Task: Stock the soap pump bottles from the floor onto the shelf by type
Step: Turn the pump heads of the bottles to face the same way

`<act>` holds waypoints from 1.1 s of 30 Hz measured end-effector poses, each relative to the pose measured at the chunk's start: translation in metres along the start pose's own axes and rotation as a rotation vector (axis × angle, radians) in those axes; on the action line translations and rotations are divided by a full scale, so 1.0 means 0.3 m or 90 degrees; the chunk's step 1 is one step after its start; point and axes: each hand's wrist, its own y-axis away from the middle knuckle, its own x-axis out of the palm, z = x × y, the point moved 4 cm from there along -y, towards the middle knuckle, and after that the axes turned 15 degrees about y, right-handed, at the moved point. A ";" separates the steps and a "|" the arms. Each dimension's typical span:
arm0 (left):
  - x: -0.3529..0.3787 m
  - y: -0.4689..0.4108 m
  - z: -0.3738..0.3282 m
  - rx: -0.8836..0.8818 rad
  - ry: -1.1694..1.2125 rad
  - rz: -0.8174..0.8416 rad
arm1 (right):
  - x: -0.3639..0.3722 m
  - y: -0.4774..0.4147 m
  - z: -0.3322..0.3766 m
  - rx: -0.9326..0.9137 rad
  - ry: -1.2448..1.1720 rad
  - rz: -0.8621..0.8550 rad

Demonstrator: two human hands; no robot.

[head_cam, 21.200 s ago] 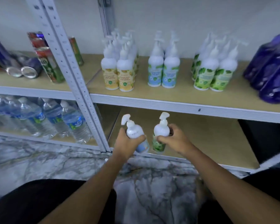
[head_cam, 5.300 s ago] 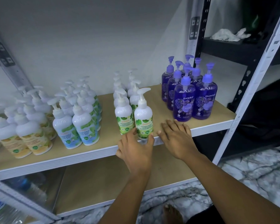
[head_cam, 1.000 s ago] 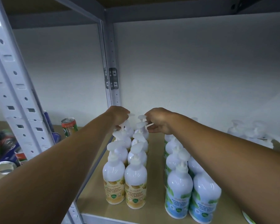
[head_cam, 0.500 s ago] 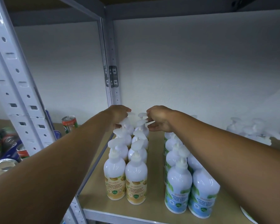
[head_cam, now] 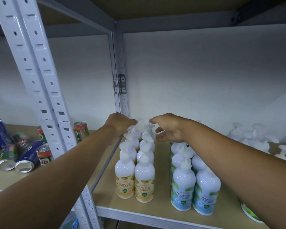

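Note:
Two rows of white pump bottles with yellow labels (head_cam: 144,182) run front to back on the wooden shelf (head_cam: 106,192). Both my arms reach to the back of these rows. My left hand (head_cam: 118,125) curls its fingers over the pump head of the rear left bottle (head_cam: 132,129). My right hand (head_cam: 169,128) hovers at the rear right bottle's pump (head_cam: 149,126), with its fingertips touching the top. To the right stand two rows of blue-label bottles (head_cam: 182,190), partly under my right forearm.
A white perforated upright (head_cam: 40,83) splits the shelving. Drink cans (head_cam: 45,152), some tipped over, lie on the left bay. More white pump bottles (head_cam: 251,136) stand far right, and a green-label bottle (head_cam: 249,212) shows at the lower right edge.
My hands stay at the rear pump heads of the yellow-label rows. The right hand's fingers have loosened slightly. The view has tilted a little.

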 end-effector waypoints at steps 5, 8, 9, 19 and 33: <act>-0.011 0.009 0.037 0.046 -0.049 -0.018 | 0.061 -0.011 -0.001 -0.015 0.052 0.017; -0.017 0.005 0.053 0.048 -0.055 -0.026 | 0.074 -0.020 -0.003 -0.022 0.053 -0.013; -0.018 0.002 0.055 0.048 -0.054 -0.024 | 0.074 -0.023 -0.004 -0.023 0.053 -0.022; 0.004 -0.005 0.048 -0.010 -0.034 0.063 | 0.074 -0.063 -0.026 -0.032 0.049 -0.066; 0.001 -0.030 0.063 -0.092 0.010 0.136 | 0.066 -0.068 -0.042 -0.010 0.021 -0.078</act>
